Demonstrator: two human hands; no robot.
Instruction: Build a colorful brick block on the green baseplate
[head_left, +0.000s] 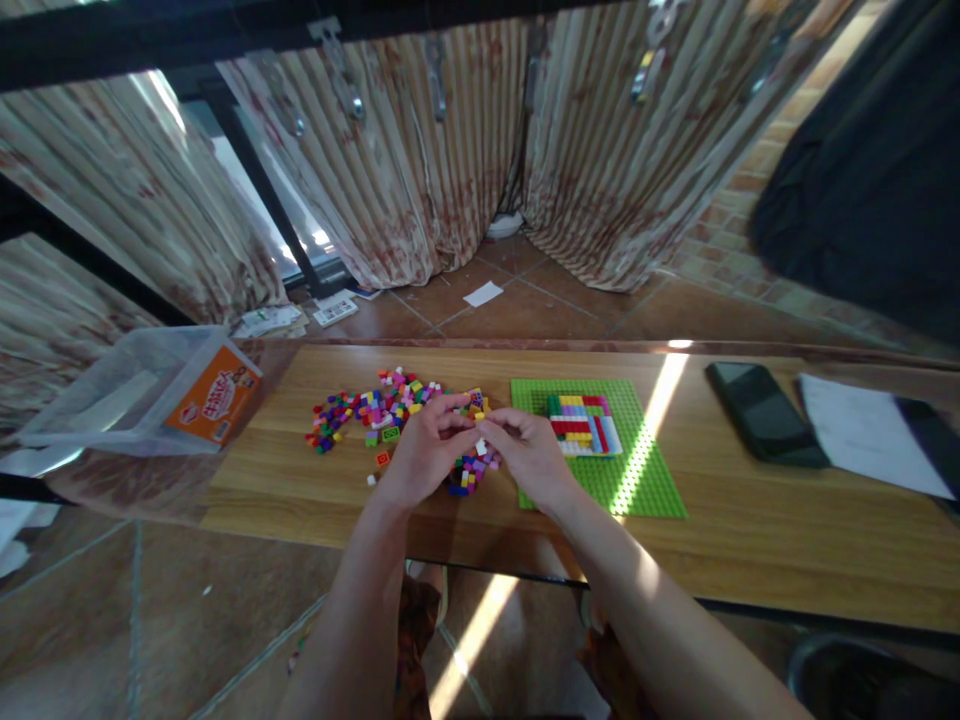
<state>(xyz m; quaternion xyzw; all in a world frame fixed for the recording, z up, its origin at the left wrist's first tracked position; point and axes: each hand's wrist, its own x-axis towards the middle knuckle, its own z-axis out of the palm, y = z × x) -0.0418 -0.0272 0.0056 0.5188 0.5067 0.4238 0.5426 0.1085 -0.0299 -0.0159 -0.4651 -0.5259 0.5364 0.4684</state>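
Observation:
Over the pile of loose toy bricks (pixel 405 395), my left hand (pixel 427 455) and my right hand (pixel 531 458) meet at the fingertips. Both are closed in a pinch around a small toy brick, mostly hidden by the fingers. White and yellow show right at the fingertips, but which piece is held is hard to make out. More bricks (pixel 466 482) lie below the hands. Right of my right hand is a green baseplate (pixel 645 470). A block of multicoloured bricks (pixel 581 425) in rows, with a white edge, sits on it.
A clear plastic box (pixel 127 440) with an orange label stands at the left. On the table's right lie a dark phone (pixel 765 412) and a white sheet (pixel 862 430). Curtains (pixel 420 160) hang beyond the table. Someone in dark clothing (pixel 870 170) is at the upper right.

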